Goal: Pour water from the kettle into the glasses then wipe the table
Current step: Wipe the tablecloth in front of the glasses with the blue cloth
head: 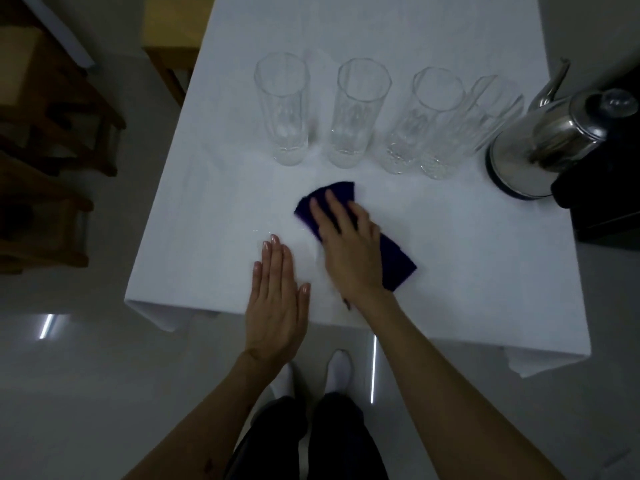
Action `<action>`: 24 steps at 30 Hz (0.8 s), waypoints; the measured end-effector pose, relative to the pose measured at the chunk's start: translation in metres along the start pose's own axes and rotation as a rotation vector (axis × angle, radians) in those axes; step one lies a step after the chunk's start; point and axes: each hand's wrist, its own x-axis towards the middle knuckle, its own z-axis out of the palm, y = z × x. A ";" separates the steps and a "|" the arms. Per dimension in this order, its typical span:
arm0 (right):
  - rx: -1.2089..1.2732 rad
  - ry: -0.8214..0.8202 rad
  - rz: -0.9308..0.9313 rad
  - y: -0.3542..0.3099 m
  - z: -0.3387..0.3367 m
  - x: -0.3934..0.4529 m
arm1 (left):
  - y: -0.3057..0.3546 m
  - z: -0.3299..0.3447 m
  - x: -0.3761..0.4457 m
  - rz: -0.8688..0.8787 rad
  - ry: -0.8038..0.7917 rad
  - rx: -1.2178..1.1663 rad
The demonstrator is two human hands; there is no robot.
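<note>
Several tall clear glasses stand in a row across the white-clothed table (pixel 485 258): the leftmost glass (pixel 284 109), a second glass (pixel 356 112), a third glass (pixel 422 123) and a fourth glass (pixel 464 133) close against it. A steel kettle (pixel 550 140) stands to their right. My right hand (pixel 346 247) presses flat on a dark purple cloth (pixel 394 261) in front of the glasses. My left hand (pixel 277 299) lies flat on the tablecloth near the front edge, fingers together, holding nothing. Small wet spots glint beside it.
A black object (pixel 602 206) sits at the table's right edge behind the kettle. Wooden chairs (pixel 52 140) stand on the left, another chair (pixel 173 46) at the table's far left. My socked feet (pixel 339 368) show below the table's front edge.
</note>
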 end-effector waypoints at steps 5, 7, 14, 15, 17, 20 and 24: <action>-0.070 -0.030 -0.183 0.039 -0.008 -0.062 | -0.047 -0.035 0.022 -0.076 0.031 -0.013; -0.121 -0.020 -0.161 0.066 -0.020 -0.076 | -0.080 -0.048 0.037 -0.100 0.035 0.048; -0.063 0.245 0.708 0.093 -0.021 -0.036 | -0.141 -0.056 0.057 -0.268 0.031 0.137; -0.046 0.290 0.826 0.083 -0.016 -0.021 | -0.141 -0.054 0.058 -0.292 0.033 0.122; -0.019 0.342 0.967 0.057 -0.006 0.009 | -0.141 -0.053 0.059 -0.298 0.041 0.107; 0.019 0.299 0.899 0.009 0.011 0.040 | -0.143 -0.054 0.059 -0.284 0.047 0.086; 0.095 0.229 0.623 -0.036 0.022 0.055 | -0.143 -0.055 0.058 -0.278 0.084 0.053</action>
